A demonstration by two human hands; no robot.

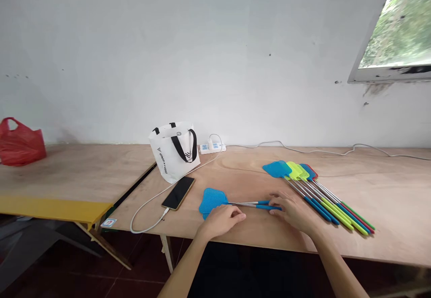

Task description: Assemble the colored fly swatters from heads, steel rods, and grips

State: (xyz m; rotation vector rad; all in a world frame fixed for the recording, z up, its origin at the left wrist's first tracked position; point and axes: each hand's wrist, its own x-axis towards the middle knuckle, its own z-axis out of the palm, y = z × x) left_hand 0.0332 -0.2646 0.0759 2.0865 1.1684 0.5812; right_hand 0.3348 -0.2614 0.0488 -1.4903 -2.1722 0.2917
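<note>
Two blue fly swatters lie one over the other in front of me, their mesh heads (213,200) to the left and their blue handles (262,205) to the right. My left hand (220,221) rests over the lower edge of the heads, closed there with its fingers curled; some fingertips are hidden. Around the handle ends, the thumb and fingers of my right hand (288,209) are closed. To the right of that hand, several fly swatters (305,186) in blue, yellow-green and red lie fanned side by side, with metal shafts and coloured handles.
A black phone (178,193) lies on the wooden table (242,233), its white cable running to a power strip (213,147) by the wall. Behind the phone stands a white tote bag (175,152). A red plastic bag (22,143) sits on another table at left.
</note>
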